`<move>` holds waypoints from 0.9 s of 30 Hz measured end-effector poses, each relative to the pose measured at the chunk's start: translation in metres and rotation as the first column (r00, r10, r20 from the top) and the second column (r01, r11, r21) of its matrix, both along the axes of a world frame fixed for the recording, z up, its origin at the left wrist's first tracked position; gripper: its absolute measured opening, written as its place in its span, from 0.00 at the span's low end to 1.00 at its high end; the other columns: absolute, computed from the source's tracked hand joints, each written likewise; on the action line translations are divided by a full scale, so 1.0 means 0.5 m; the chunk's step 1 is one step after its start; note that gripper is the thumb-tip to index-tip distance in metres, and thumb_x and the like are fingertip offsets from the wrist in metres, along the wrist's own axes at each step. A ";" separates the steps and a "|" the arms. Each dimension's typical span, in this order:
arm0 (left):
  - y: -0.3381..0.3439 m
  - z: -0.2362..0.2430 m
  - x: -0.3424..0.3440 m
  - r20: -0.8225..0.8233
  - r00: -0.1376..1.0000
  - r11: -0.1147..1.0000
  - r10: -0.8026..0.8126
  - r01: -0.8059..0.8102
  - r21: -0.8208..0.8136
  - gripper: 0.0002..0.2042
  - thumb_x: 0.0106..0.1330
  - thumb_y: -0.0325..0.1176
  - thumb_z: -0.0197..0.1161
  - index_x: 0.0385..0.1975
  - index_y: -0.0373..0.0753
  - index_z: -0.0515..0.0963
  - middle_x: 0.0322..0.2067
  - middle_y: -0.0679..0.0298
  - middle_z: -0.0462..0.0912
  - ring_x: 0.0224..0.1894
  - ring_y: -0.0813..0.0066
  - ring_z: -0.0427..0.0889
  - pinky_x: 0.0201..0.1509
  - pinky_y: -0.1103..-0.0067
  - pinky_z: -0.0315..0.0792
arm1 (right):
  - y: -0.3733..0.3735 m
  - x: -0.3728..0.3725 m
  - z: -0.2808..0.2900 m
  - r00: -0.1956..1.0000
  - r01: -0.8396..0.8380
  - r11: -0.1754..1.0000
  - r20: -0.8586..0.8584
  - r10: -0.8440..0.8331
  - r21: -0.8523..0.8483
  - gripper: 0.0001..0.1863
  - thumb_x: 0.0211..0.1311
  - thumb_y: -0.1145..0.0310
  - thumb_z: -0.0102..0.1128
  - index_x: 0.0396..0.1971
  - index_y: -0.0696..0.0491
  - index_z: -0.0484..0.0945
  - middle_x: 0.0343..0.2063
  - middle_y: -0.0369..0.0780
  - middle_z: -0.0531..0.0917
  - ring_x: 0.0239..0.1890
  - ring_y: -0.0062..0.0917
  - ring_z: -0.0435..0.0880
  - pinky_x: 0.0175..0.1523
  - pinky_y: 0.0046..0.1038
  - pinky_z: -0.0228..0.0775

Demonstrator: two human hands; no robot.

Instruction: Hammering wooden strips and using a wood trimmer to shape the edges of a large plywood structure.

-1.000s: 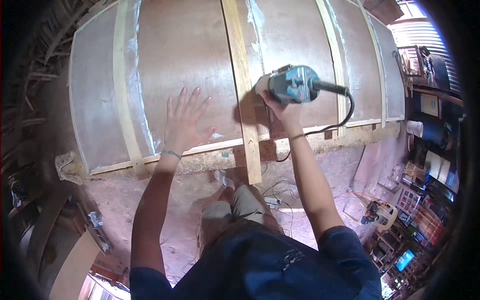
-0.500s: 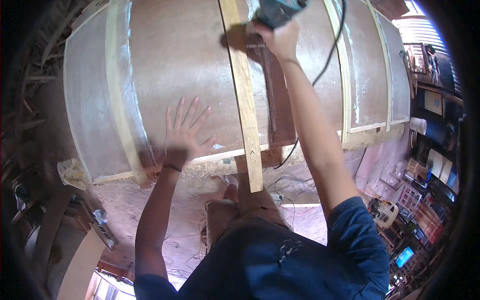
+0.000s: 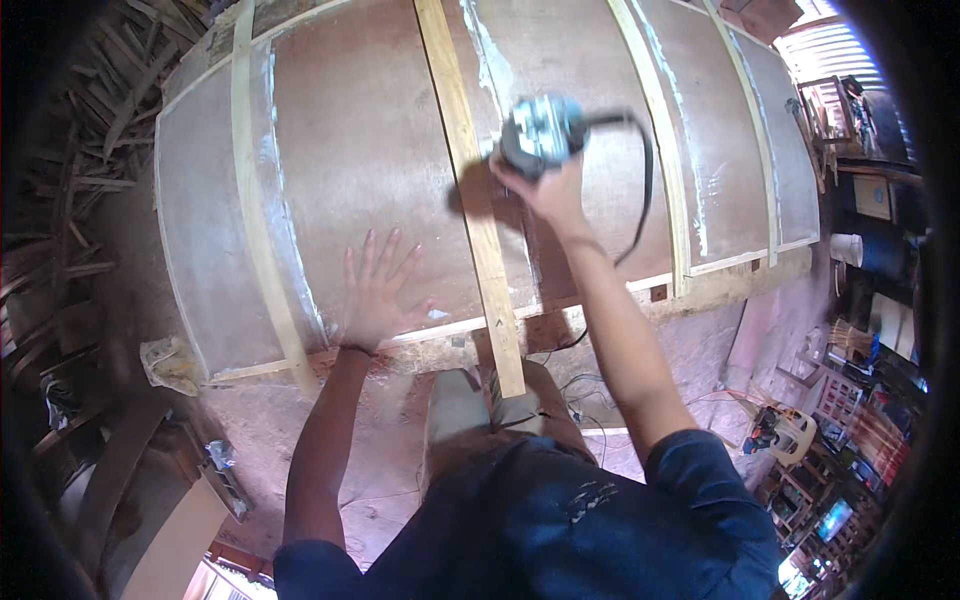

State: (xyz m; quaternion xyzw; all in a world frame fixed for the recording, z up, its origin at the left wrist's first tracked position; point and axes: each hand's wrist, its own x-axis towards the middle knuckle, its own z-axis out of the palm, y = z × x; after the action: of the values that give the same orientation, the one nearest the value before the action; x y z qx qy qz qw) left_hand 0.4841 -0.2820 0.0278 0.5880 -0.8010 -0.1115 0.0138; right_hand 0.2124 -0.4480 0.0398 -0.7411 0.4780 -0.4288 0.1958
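Note:
My right hand (image 3: 548,190) is wrapped around a teal and black corded power sander (image 3: 545,130). It is over the large brown plywood panel (image 3: 360,130), just right of a long loose-looking wooden strip (image 3: 468,165), near a seam with white filler (image 3: 487,55). The sander's underside is hidden, so I cannot tell whether it touches the panel. My left hand (image 3: 375,295) lies flat with fingers spread on the panel near its front edge, between the long strip and another pale batten (image 3: 255,200). It holds nothing.
The black cord (image 3: 648,190) loops right of my right hand and drops over the front edge. More battens (image 3: 660,130) cross the panel. A yellowish power tool (image 3: 790,435) and cables lie on the floor at right. Scrap wood (image 3: 100,185) is piled at left.
My right hand has drawn the sander toward me along the long strip. My left hand stays spread on the panel. The view has shifted slightly.

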 end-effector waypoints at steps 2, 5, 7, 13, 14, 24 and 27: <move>-0.004 -0.016 -0.006 -0.026 1.000 0.999 -0.007 0.006 -0.032 0.41 0.53 0.63 0.62 0.69 0.59 0.62 0.73 0.62 0.52 0.75 0.53 0.46 0.73 0.46 0.37 | 0.096 -0.037 -0.036 0.975 0.028 0.992 -0.217 -0.055 -0.123 0.26 0.44 0.53 0.76 0.43 0.50 0.81 0.47 0.42 0.83 0.50 0.39 0.81 0.53 0.37 0.74; 0.003 -0.011 0.007 -0.019 1.000 0.999 0.003 -0.004 -0.052 0.41 0.53 0.63 0.62 0.69 0.58 0.62 0.73 0.62 0.52 0.75 0.53 0.45 0.73 0.47 0.36 | 0.249 -0.071 -0.082 0.983 -0.077 0.842 0.181 -0.025 0.534 0.33 0.47 0.59 0.75 0.55 0.50 0.73 0.54 0.41 0.77 0.56 0.35 0.76 0.62 0.36 0.68; 0.002 -0.016 0.007 -0.014 1.000 0.999 0.009 -0.010 -0.045 0.40 0.54 0.63 0.62 0.69 0.58 0.62 0.73 0.62 0.51 0.75 0.53 0.45 0.73 0.47 0.36 | 0.301 -0.105 -0.075 0.939 -0.157 0.770 0.336 -0.078 0.618 0.37 0.46 0.62 0.76 0.58 0.51 0.70 0.55 0.41 0.75 0.57 0.33 0.74 0.62 0.34 0.68; 0.003 -0.020 0.004 -0.047 0.999 0.996 -0.015 0.010 -0.090 0.39 0.55 0.61 0.62 0.69 0.58 0.63 0.73 0.62 0.51 0.75 0.53 0.44 0.73 0.47 0.36 | 0.407 -0.152 0.082 0.964 0.012 0.996 0.264 -0.036 0.094 0.40 0.44 0.60 0.77 0.57 0.56 0.65 0.53 0.48 0.74 0.58 0.37 0.73 0.65 0.37 0.65; 0.008 -0.012 0.008 -0.031 1.000 0.998 -0.004 0.002 -0.069 0.38 0.56 0.60 0.62 0.69 0.57 0.63 0.73 0.62 0.51 0.75 0.53 0.44 0.73 0.47 0.37 | 0.437 -0.161 0.137 0.996 0.078 0.995 0.034 -0.080 0.059 0.41 0.46 0.57 0.77 0.58 0.55 0.63 0.52 0.49 0.74 0.58 0.40 0.74 0.66 0.41 0.65; 0.006 -0.005 -0.213 -0.593 0.780 0.963 0.201 -0.269 -0.028 0.31 0.61 0.54 0.60 0.65 0.53 0.68 0.70 0.55 0.57 0.72 0.48 0.52 0.73 0.46 0.39 | 0.676 -0.455 0.179 0.871 0.414 0.895 -0.359 -0.336 0.165 0.43 0.44 0.58 0.79 0.59 0.53 0.62 0.56 0.49 0.72 0.59 0.40 0.72 0.66 0.41 0.64; -0.015 0.069 -0.426 -0.362 0.929 0.995 -0.080 0.054 -0.081 0.32 0.61 0.54 0.61 0.66 0.52 0.66 0.69 0.52 0.57 0.72 0.44 0.50 0.72 0.45 0.43 | 0.622 -0.525 0.148 0.898 0.332 0.923 0.234 -0.373 0.197 0.40 0.46 0.59 0.77 0.57 0.58 0.65 0.56 0.46 0.72 0.62 0.37 0.70 0.68 0.38 0.60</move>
State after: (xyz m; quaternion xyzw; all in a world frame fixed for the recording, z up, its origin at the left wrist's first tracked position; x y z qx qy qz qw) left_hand 0.2710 -0.2896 0.0623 0.5287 -0.8074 -0.1913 0.1790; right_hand -0.0503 -0.1370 0.1140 -0.5604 0.6051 -0.5151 0.2334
